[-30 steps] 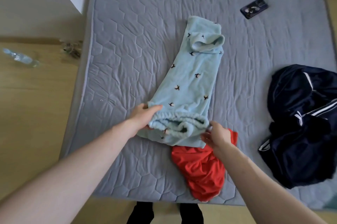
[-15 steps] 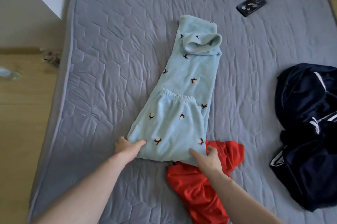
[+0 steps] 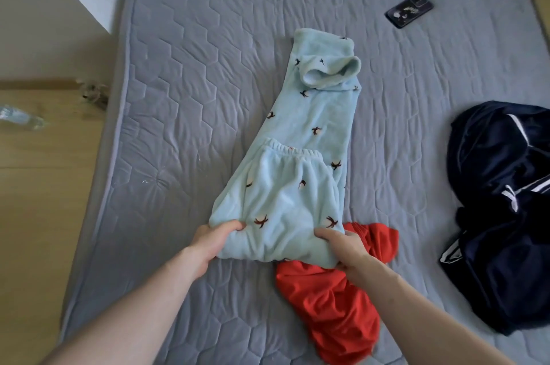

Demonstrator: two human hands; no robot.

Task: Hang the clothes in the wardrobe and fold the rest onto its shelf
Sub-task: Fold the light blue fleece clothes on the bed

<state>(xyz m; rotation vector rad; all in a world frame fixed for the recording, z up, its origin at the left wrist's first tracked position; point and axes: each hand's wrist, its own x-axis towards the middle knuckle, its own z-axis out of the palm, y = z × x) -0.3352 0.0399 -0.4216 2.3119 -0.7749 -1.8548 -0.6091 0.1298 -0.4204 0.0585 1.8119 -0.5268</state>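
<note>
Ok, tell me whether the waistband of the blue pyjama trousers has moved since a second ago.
Yes. The waistband went from the near end, at the hands, up toward the phone, folded over the legs of the trousers.

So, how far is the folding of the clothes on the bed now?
Done: the light blue fleece trousers lie on the mattress with the waistband folded up over the legs. In hand: the left hand and right hand grip the near fold, apparently for another fold. Left: the red garment and the dark navy striped clothes lie unfolded. No wardrobe or shelf is in view.
</note>
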